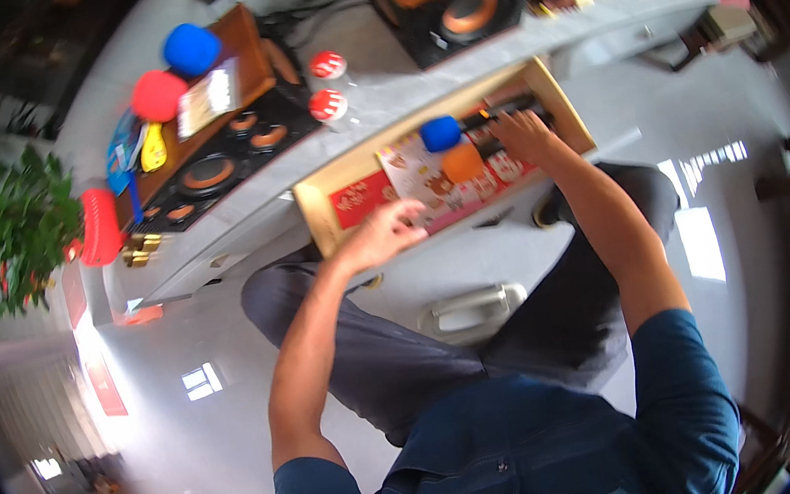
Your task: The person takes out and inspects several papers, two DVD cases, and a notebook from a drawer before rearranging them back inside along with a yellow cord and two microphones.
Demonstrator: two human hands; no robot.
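Before me an open wooden drawer [319, 216] holds two microphones side by side, one with a blue foam cover [440, 134] and one with an orange foam cover [462, 162]. My right hand [525, 138] is over their dark handles, its fingers bent downward; whether it grips a handle is hidden. Under the microphones lies a printed sheet with cartoon figures [422, 171], and a red envelope [363, 200] is at the drawer's left. Over the drawer's front left edge, my left hand [384, 236] hangs with fingers curled apart and nothing in them.
A grey stone-topped cabinet [375, 102] carries two wooden speakers [203, 175] [455, 0], and two red-and-white lidded jars [328, 105]. Blue [191, 49] and red [159, 96] foam balls rest on the left speaker. A leafy plant [21, 224] stands left. Between my legs is a stool [472, 312].
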